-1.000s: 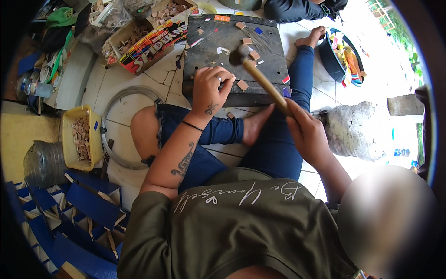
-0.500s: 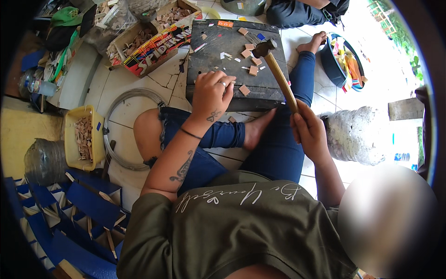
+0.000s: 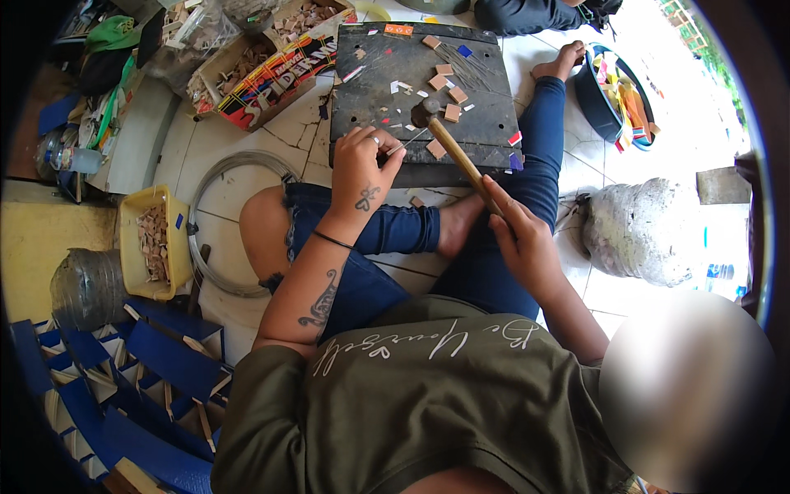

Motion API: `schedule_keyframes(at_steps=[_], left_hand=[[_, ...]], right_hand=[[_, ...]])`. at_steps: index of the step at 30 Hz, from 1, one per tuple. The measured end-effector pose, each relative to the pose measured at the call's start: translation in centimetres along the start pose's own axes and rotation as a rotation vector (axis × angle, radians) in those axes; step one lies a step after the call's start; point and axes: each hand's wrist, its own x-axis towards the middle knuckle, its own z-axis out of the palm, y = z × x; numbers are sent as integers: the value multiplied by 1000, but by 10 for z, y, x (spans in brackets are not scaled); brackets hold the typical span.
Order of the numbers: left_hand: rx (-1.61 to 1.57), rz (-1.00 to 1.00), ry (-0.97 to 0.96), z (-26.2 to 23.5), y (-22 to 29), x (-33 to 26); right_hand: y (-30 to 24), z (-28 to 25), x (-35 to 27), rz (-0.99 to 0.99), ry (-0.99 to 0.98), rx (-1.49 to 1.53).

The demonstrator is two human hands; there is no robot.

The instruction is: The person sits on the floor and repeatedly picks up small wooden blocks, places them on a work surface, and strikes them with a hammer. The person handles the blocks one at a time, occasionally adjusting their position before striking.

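Note:
My left hand (image 3: pixel 362 169) is closed at the near left edge of a black, worn work block (image 3: pixel 374 103). Its fingertips pinch a thin metal wire piece (image 3: pixel 409 142), which slants up and right over the block. My right hand (image 3: pixel 520 235) wraps round the wooden handle of a hammer (image 3: pixel 462 156). The dark hammer head hangs just beyond the wire's far tip; I cannot tell whether they touch. A small flat brown wooden piece (image 3: pixel 436 148) lies near the hammer, with several similar ones farther back. Loose thin wires (image 3: pixel 481 74) lie at the block's far right.
Left of the block stand a printed cardboard box (image 3: pixel 271 78) of wood bits, a wire coil (image 3: pixel 197 198) and a yellow basket (image 3: pixel 169 284). Blue box-like pieces (image 3: pixel 169 350) fill the lower left. A dark tub (image 3: pixel 597 107) of scraps is at right, near another person's leg (image 3: pixel 527 16).
The hammer has come down and left, its head now close to my left hand. My left hand has shifted slightly left, and the thin wire in its fingers now shows.

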Motion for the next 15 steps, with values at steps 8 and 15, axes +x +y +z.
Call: schedule_keyframes(at_steps=[8,15], left_hand=[[-94,-7,12,5,-3,0],[-75,13,22,6,-5,-1]], right_hand=[[4,5,2,56,-15,-31],[14,1,4,121,-37,31]])
